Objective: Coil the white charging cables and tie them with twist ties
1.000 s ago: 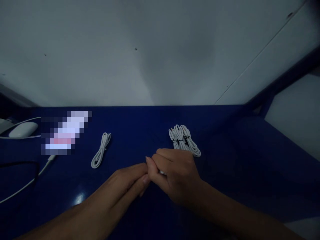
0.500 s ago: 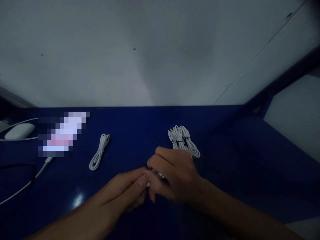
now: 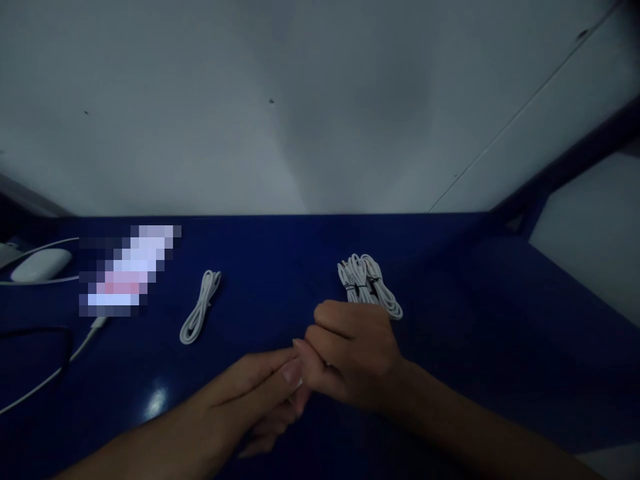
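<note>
My left hand [image 3: 270, 387] is closed, its thumb and index finger pinching a white cable [image 3: 299, 385]. Only a sliver of that cable shows between the fingers. My right hand [image 3: 353, 350] is curled round beside it, fingertips meeting those of the left, and hides the rest of the cable. Just beyond the right knuckles lies a group of coiled white cables [image 3: 367, 280], each bound with a dark tie and partly covered by the hand. One more coiled white cable [image 3: 200, 307] rests on the blue table [image 3: 265, 280], left of both hands.
At the left, a blurred-out lit device [image 3: 133, 270] has a white cord [image 3: 83, 350] plugged into its near end. A white rounded object [image 3: 43, 265] sits farther left among cords. A pale wall [image 3: 210, 133] rises behind the table, with a blue frame bar [image 3: 575, 160] at the right.
My right fingers have closed further over the white cable, hiding strands that showed between them. My left hand's lower fingers have spread downward. The coiled cables on the table stay put.
</note>
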`<action>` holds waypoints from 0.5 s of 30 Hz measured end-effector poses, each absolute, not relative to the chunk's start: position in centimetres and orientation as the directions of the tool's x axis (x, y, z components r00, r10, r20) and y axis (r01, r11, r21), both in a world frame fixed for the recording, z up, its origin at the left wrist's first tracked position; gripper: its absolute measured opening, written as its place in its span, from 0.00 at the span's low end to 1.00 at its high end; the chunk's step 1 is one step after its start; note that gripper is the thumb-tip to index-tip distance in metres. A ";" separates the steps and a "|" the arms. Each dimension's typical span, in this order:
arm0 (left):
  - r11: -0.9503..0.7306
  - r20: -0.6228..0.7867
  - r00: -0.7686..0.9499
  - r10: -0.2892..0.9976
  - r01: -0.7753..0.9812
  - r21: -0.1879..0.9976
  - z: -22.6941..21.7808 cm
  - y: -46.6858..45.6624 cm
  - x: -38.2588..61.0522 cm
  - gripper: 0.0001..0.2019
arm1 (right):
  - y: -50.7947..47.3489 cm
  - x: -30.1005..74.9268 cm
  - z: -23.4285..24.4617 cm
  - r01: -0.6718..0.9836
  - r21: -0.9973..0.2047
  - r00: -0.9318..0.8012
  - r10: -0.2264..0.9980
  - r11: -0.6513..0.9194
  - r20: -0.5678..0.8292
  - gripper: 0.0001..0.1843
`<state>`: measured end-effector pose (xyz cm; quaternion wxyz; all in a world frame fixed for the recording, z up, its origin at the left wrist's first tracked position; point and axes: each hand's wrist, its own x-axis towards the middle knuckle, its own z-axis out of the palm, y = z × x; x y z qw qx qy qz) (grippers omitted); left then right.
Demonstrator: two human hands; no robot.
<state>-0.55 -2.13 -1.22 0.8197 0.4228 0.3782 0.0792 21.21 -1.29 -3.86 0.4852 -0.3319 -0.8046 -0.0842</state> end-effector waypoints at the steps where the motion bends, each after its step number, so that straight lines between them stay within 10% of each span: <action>1: 0.640 -0.547 0.709 0.445 0.175 0.748 -1.3 -2.1 -0.5 0.20 | -1.2 21.2 -3.9 0.611 -0.187 -0.314 0.452 0.769 0.835 0.25; 15: 0.672 -0.504 0.737 0.450 0.091 0.735 -1.6 -2.5 -0.1 0.22 | -1.4 21.0 -3.8 0.644 -0.194 -0.364 0.520 0.740 0.773 0.29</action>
